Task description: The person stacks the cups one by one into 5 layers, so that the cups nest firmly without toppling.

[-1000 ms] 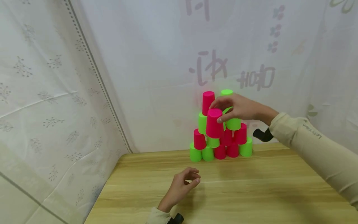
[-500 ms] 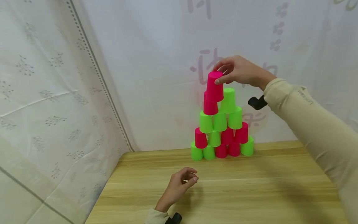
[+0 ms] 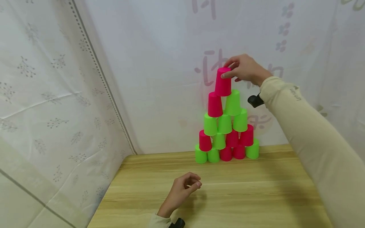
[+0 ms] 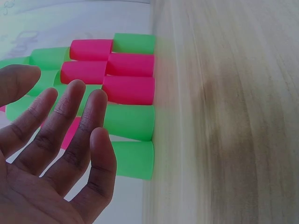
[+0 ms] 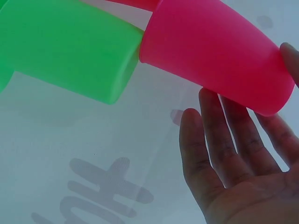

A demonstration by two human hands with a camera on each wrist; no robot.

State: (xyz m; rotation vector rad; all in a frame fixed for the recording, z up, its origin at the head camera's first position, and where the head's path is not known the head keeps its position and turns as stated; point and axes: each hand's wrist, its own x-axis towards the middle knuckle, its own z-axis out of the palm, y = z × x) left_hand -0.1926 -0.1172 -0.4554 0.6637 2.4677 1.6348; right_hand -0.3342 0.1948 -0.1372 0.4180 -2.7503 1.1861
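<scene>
At the top of a cup pyramid, my right hand [image 3: 245, 68] pinches an upside-down pink cup [image 3: 223, 83] between thumb and fingers. Its rim is right at the tops of a pink cup [image 3: 215, 105] on the left and a green cup [image 3: 233, 103] on the right. In the right wrist view the pinched pink cup [image 5: 215, 51] overlaps the edge of the green cup [image 5: 70, 46]. Low over the table, in front of the stack, my left hand [image 3: 182, 191] holds nothing, its fingers loosely bent. The left wrist view shows its spread fingers [image 4: 65, 126] before the lower rows.
Rows of green and pink cups [image 3: 225, 123] stand beneath, widest at the bottom row [image 3: 213, 155] on the wooden table [image 3: 154, 177]. Close behind the stack hangs a pale printed curtain [image 3: 159, 79]; another patterned cloth [image 3: 57, 110] hangs along the left.
My right hand has lifted the pink cup from in front of the stack to its top, then shifted it slightly right over the two upper cups. The left hand has barely moved.
</scene>
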